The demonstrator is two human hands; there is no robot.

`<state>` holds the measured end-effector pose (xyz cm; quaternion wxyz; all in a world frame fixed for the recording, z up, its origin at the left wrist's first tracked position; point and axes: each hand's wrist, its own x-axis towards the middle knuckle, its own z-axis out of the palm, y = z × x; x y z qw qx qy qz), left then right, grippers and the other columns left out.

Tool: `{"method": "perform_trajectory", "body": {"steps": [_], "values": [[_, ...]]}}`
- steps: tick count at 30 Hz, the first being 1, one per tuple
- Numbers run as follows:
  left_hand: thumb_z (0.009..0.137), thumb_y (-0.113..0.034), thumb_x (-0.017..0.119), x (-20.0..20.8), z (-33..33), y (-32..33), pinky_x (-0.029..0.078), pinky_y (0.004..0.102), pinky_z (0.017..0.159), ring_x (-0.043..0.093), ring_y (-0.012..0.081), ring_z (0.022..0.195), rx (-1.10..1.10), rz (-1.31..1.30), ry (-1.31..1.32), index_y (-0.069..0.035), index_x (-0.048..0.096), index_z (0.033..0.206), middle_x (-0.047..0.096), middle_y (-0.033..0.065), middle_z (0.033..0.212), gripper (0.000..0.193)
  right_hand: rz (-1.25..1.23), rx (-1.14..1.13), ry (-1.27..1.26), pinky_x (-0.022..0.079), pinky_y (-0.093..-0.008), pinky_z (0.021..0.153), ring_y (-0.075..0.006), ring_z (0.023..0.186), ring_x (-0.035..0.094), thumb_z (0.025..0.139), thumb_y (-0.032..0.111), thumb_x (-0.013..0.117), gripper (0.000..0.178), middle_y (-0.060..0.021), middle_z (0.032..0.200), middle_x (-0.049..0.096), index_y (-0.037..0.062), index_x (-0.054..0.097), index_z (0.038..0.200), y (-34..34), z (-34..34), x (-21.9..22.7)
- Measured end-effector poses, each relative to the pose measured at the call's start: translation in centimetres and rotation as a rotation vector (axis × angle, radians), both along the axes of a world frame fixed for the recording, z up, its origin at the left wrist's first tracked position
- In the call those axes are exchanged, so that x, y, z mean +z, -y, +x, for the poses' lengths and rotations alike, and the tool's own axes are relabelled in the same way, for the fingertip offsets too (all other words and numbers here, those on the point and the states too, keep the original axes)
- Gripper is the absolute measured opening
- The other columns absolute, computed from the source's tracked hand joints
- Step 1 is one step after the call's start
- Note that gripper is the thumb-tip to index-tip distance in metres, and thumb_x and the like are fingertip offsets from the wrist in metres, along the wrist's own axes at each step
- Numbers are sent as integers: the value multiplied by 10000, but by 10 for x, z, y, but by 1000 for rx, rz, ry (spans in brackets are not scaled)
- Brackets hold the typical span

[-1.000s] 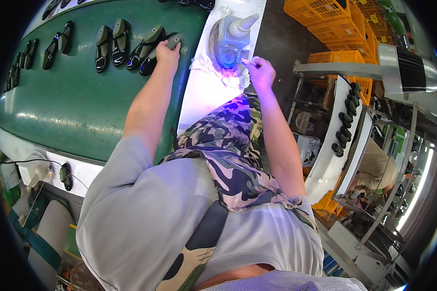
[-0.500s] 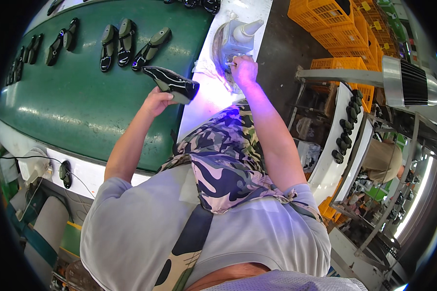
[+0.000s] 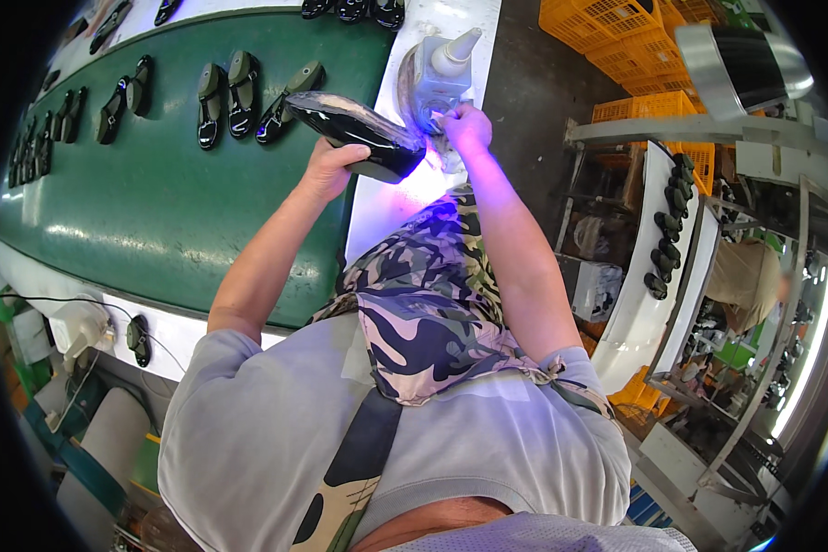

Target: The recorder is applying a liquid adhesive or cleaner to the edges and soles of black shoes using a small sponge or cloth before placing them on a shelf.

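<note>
A glossy black shoe [image 3: 368, 133] is gripped by my left hand [image 3: 329, 169], with the thumb along its side. A rough grey-brown strip of its underside shows along the upper edge, and one end reaches over the brightly lit white ledge. My right hand [image 3: 466, 127] is closed in a pinch just past that end, apart from the shoe. Something small and whitish shows at its fingertips, too small to name. Close beyond it stands a translucent square bottle [image 3: 440, 85] with a white cone nozzle.
Several black strapped shoes [image 3: 243, 97] lie on the green table [image 3: 184, 212] to the left. At the right, yellow crates [image 3: 607, 41] are stacked, a metal lamp-like fixture [image 3: 741, 74] juts in, and dark shoes line a white shelf [image 3: 630, 308]. Another person [image 3: 743, 281] is beyond the rack.
My left hand has brought the shoe right, closer to my right hand, and rolled it so its underside edge shows. The right hand has shifted only slightly and stays pinched.
</note>
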<state>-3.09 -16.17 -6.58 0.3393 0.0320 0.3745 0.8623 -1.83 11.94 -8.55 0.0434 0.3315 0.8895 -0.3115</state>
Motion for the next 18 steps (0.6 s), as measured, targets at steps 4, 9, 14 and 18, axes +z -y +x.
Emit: {"method": "perform_trajectory", "body": {"steps": [4, 9, 14, 18], "values": [[636, -36, 809, 41, 1, -16, 457, 372, 999, 594, 210, 1087, 143, -235, -461, -16, 534, 1221, 619, 76, 1138, 647, 77, -165, 10, 525, -340, 703, -193, 697, 678, 679, 257, 789, 227, -74, 744, 701, 88, 733, 818, -35, 17, -9], [735, -120, 795, 43, -6, -11, 403, 365, 1075, 562, 224, 1195, 41, -788, -1353, -6, 524, 1300, 628, 80, 1231, 637, -636, -350, -451, 473, -252, 591, -111, 606, 592, 752, 112, 776, 136, -14, 725, 652, 51, 668, 809, -40, 46, 35], [777, -62, 759, 80, -13, -35, 418, 332, 1076, 581, 214, 1216, -53, -525, -1305, 0, 564, 1290, 648, 119, 1244, 552, -1048, -356, -714, 511, -274, 670, -132, 712, 619, 771, -11, 732, 137, -46, 816, 651, 19, 635, 863, -18, 71, 120], [797, -70, 778, 129, -6, -62, 536, 315, 927, 691, 238, 1019, 200, -525, -1782, 46, 596, 1208, 682, 180, 1144, 464, -1029, -211, -997, 508, -266, 677, -106, 736, 586, 770, -47, 716, 131, -36, 835, 632, 13, 622, 840, -7, 83, 142]]}}
